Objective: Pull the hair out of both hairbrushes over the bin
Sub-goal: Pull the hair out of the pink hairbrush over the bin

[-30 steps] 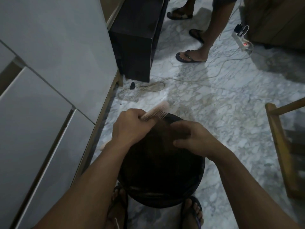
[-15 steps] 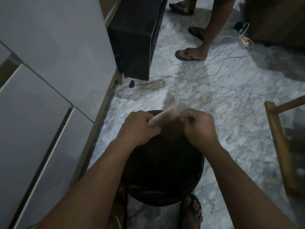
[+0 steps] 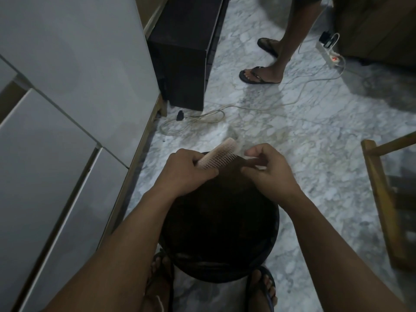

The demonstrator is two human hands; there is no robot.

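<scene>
My left hand [image 3: 189, 171] grips a pale pink hairbrush [image 3: 219, 155] by its handle, bristles toward me, above the far rim of a round dark bin [image 3: 273, 224] on the floor between my feet. Just right of the brush tip, my right hand [image 3: 267, 171] has its thumb and fingers pinched together. A faint wisp of hair [image 3: 240, 147] shows between the brush tip and those fingers. The bin's inside is too dark to make out. A second hairbrush is not in view.
White cabinet doors [image 3: 67, 109] line the left. A dark box [image 3: 186, 52] stands ahead, with a cable [image 3: 202, 118] and a power strip [image 3: 331, 56] on the marble floor. Another person's legs in flip-flops [image 3: 258, 75] stand beyond. A wooden frame [image 3: 380, 199] is at right.
My right hand rose from over the bin to the brush tip, pinched there, and has drawn slightly right away from it. The left hand has kept its hold on the brush.
</scene>
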